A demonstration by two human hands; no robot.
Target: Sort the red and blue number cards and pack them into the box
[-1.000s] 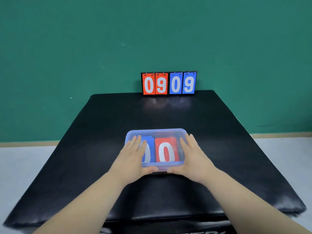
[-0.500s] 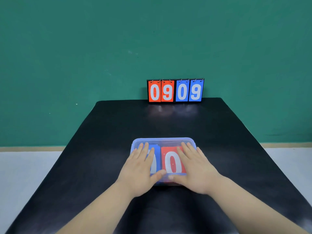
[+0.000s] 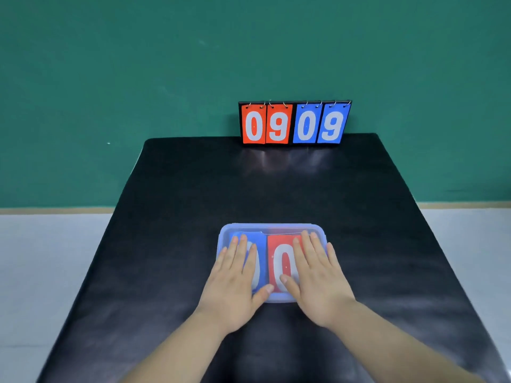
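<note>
Flat and straight-fingered, my left hand (image 3: 235,280) and right hand (image 3: 318,280) are pressing side by side on the lidded box (image 3: 272,225) directly beneath them, its long axis running across both palms, blue cards (image 3: 249,235) under the left, red cards (image 3: 278,246) under the right.

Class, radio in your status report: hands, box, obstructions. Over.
Left hand, right hand flat on the box lid. Blue card and red card inside, side by side. Scoreboard clear, at far edge of table.
</note>
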